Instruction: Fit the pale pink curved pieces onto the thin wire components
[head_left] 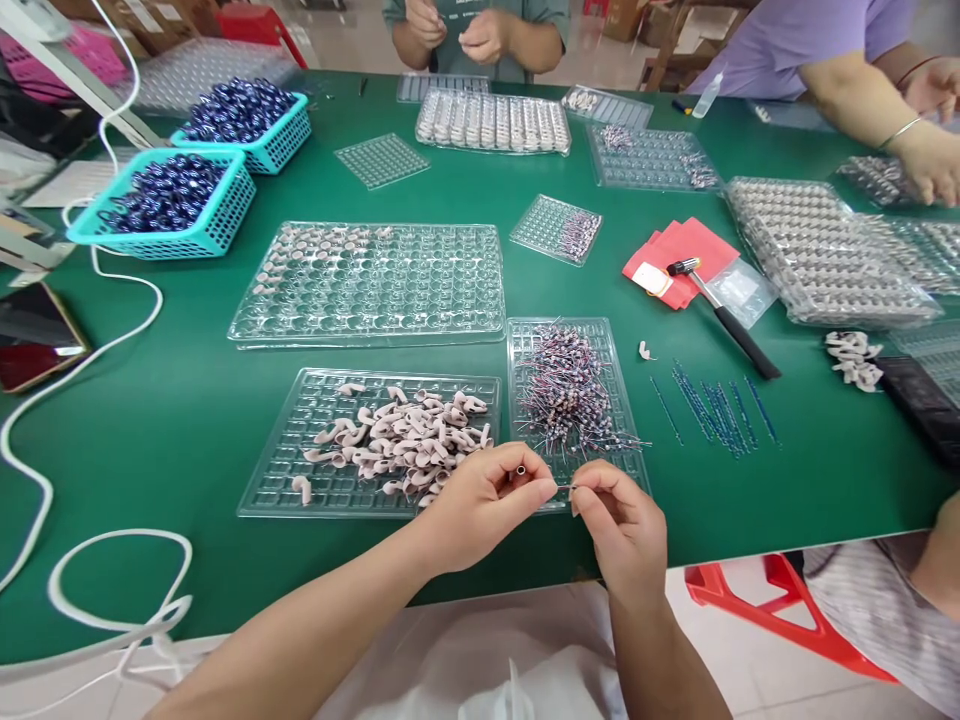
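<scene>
My left hand (491, 500) is closed, fingertips pinched, in front of the two near trays. A small piece with a dark round opening (520, 470) shows between its fingers; the rest is covered. From those fingertips a thin wire (566, 487) runs across to my right hand (622, 525), whose thumb and fingers pinch its other end. Just behind my left hand, a clear tray (274, 480) holds a heap of pale, hook-shaped hollow pieces (409, 440). Beyond both hands, another clear tray (626, 400) bears a pile of small wired components (566, 385).
A large clear tray (420, 290) lies farther back, partly filled. Blue baskets (225, 220) of shiny dark beads stand left, near a white cable (45, 480). A hammer (731, 325), blue wire strips (716, 415) and filled trays (825, 250) lie right. Co-workers sit opposite and at right.
</scene>
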